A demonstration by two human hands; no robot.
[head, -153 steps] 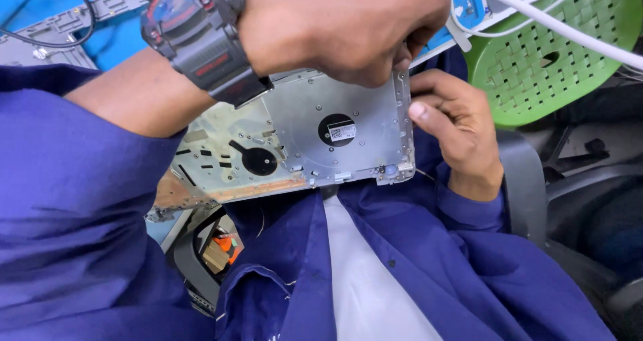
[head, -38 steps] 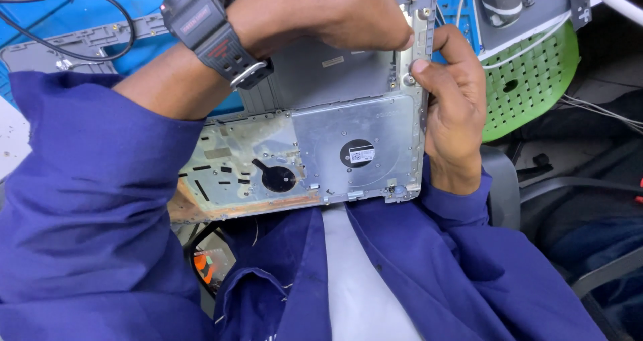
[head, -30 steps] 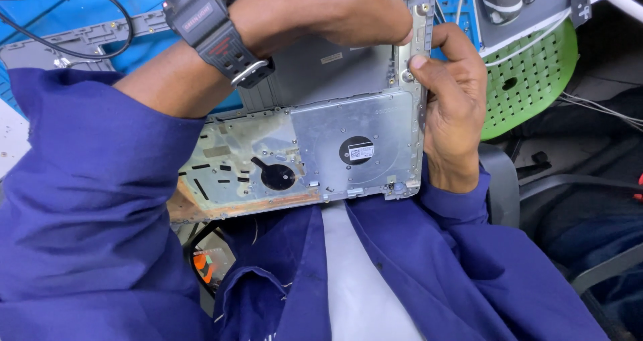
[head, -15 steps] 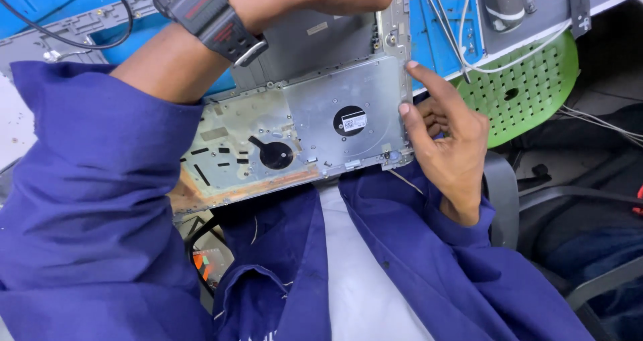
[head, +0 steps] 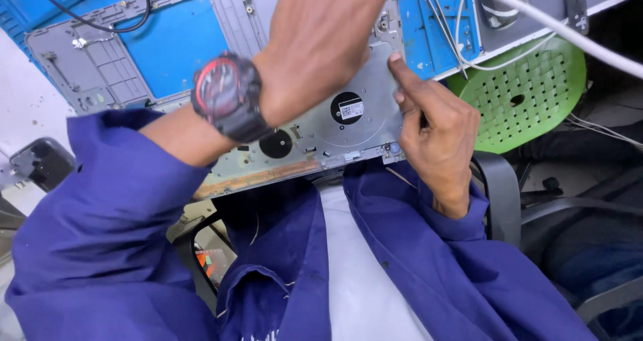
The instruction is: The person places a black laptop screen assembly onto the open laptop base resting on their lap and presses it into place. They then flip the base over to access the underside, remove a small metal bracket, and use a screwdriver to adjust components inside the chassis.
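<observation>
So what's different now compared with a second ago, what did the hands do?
The right hand let go of the metal panel's right edge and now rests a fingertip on it. The left hand stays over its top. The panel still lies on the lap.

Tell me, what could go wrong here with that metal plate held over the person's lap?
The metal plate seems steadied mainly by the right hand at its right edge, so it might tip or slide off the lap. Its thin edge lies against the fingers and could nick them. The left hand reaches across the plate, and its wristwatch could scrape or snag small parts. White cables hang close by and might catch.
</observation>
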